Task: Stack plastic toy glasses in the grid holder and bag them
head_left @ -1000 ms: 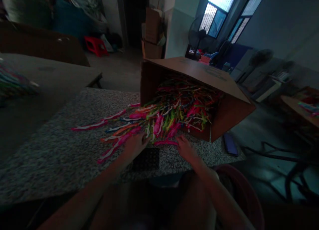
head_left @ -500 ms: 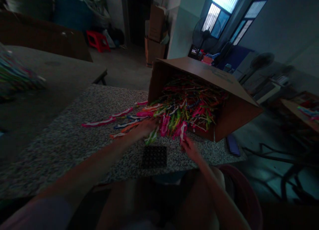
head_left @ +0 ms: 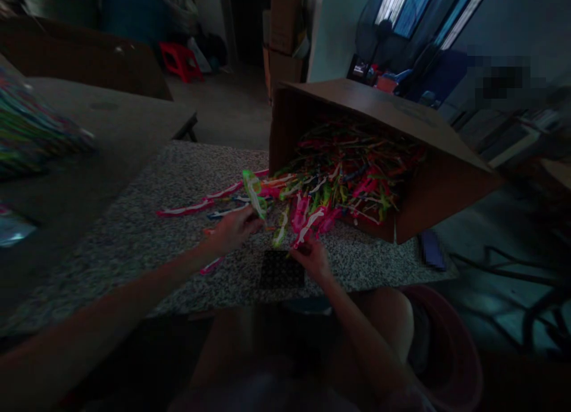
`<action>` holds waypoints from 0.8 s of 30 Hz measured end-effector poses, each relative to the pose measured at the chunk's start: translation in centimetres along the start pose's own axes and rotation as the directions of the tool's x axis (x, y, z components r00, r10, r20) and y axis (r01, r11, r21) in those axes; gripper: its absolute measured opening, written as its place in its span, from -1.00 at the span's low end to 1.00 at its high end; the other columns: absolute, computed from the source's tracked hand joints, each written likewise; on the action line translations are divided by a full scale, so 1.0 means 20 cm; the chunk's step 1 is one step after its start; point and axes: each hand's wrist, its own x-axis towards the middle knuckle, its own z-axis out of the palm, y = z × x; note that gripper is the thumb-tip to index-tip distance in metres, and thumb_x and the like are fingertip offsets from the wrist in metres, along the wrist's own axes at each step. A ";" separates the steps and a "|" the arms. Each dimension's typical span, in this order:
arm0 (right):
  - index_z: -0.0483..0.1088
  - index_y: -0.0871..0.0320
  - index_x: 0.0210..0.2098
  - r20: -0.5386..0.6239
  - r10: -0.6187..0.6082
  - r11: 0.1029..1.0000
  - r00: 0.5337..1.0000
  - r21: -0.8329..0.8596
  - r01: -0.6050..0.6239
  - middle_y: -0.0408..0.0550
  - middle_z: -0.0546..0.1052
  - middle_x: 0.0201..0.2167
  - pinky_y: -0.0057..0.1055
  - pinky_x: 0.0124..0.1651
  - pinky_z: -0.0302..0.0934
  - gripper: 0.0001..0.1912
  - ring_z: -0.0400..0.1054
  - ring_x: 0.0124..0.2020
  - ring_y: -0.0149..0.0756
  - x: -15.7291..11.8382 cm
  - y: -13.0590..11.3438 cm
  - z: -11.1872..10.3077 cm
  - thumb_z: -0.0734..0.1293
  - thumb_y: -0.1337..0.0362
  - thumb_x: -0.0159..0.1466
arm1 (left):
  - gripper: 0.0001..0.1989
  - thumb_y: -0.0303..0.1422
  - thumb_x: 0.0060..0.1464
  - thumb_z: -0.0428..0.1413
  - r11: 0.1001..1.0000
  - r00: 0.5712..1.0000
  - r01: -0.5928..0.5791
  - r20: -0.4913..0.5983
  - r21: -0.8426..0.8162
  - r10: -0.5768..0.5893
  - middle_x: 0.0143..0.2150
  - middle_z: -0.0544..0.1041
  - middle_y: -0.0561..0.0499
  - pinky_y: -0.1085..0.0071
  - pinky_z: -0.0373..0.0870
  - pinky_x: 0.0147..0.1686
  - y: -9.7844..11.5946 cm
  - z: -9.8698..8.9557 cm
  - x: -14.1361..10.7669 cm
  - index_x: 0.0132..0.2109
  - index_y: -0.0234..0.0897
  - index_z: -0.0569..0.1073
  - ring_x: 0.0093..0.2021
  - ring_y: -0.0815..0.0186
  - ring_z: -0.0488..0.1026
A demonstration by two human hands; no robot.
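Two strips in play, 1 per hand, from where I'm standing. L hand (head_left: 234,229): thumb + fingertips pinching the lower end of a green-white strip (head_left: 254,193), top end standing up above the strips on the table. R hand (head_left: 314,260): thumb + fingertips closed in at the near end of a pink-white strip (head_left: 310,225). Looks like a pinch, but light's poor, can't tell how firm. Also can't tell if the pink one's far end rests on the bunch behind it.

Rest of the stock: tangled pile (head_left: 352,156) in a cardboard box (head_left: 441,204), looks tipped on its side, mouth facing the worker, strips spilling onto the speckled tabletop (head_left: 196,165). Loose pink strip (head_left: 185,210) lies off to the left. Black mat (head_left: 282,271) sits just beside the R hand.

Tips, IMO: draw along the strip's length, not across, else neighbours will prob. snag. Check there's only 1 pc in the R pinch before pulling. Keep the L pc high, clear of the bunch, while R works. Stuff looks thin + soft, so go light; a hard yank could kink it or drag half the heap out.
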 end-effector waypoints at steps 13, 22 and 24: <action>0.29 0.15 -0.13 -0.025 -0.076 0.989 0.997 -0.127 0.072 -0.07 0.55 -0.27 -0.40 -0.12 0.34 -0.71 0.47 -0.22 -0.30 0.04 0.01 0.02 0.31 0.17 0.20 | -0.84 -0.25 0.20 -0.10 0.996 0.997 0.081 0.016 -0.046 -0.080 -0.40 0.39 -0.01 0.40 0.27 -0.38 0.11 0.39 -0.16 -0.28 -0.25 0.19 -0.40 0.28 0.39; 0.30 0.15 -0.14 0.033 -0.084 0.988 0.996 -0.131 0.088 -0.06 0.56 -0.25 -0.38 -0.09 0.35 -0.73 0.48 -0.21 -0.30 0.06 -0.01 0.00 0.30 0.23 0.17 | -0.83 -0.25 0.22 -0.12 0.984 0.985 0.170 -0.010 0.051 -0.170 -0.42 0.43 -0.01 0.41 0.26 -0.40 0.10 0.46 -0.20 -0.24 -0.26 0.22 -0.42 0.27 0.42; 0.31 0.15 -0.17 0.040 -0.092 0.978 0.995 -0.185 0.097 -0.07 0.56 -0.29 -0.39 -0.14 0.35 -0.74 0.48 -0.25 -0.29 0.07 -0.02 0.00 0.31 0.23 0.15 | -0.82 -0.25 0.22 -0.13 0.982 0.983 0.185 -0.024 0.039 -0.185 -0.45 0.43 0.00 0.42 0.26 -0.43 0.10 0.47 -0.21 -0.22 -0.26 0.23 -0.46 0.28 0.42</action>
